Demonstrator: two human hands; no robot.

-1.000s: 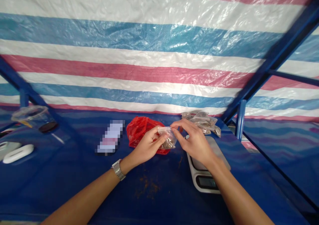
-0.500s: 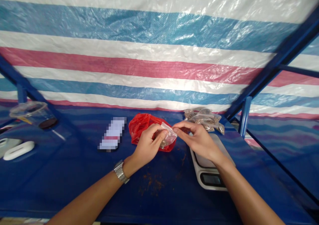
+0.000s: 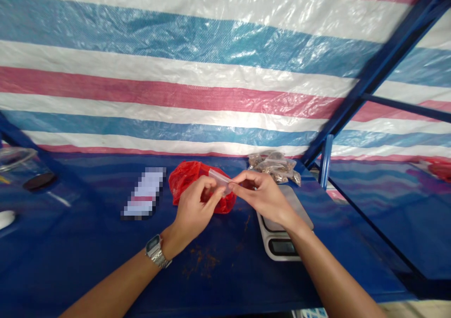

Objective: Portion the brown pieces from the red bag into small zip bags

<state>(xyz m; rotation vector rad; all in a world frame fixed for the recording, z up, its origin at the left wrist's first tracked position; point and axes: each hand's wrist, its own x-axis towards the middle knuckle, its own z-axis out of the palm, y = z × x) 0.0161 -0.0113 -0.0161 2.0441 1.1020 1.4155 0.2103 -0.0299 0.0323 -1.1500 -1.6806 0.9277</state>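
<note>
A small clear zip-lock bag (image 3: 220, 179) is pinched between both hands above a red plastic bag (image 3: 186, 177). My left hand (image 3: 195, 206), with a metal watch on its wrist, grips the zip-lock bag's left side between thumb and fingers. At the right end of its top strip, the thumb and forefinger of my right hand (image 3: 262, 196) are closed on the bag. My fingers hide most of its lower part and contents. Under my right hand and forearm lies a kitchen scale (image 3: 282, 247), its display facing me.
Several filled clear bags (image 3: 276, 165) are heaped behind the scale. A blurred-out phone (image 3: 145, 193) lies left of the red bag. Brown crumbs (image 3: 202, 261) are scattered on the blue table (image 3: 116, 261). At far left is a clear plastic container (image 3: 17, 167); blue metal bars (image 3: 352, 106) slant up at right.
The view has swung right, so everything sits further left. My left hand has turned slightly, and less of the zip-lock bag shows. Both hands still hold it.
</note>
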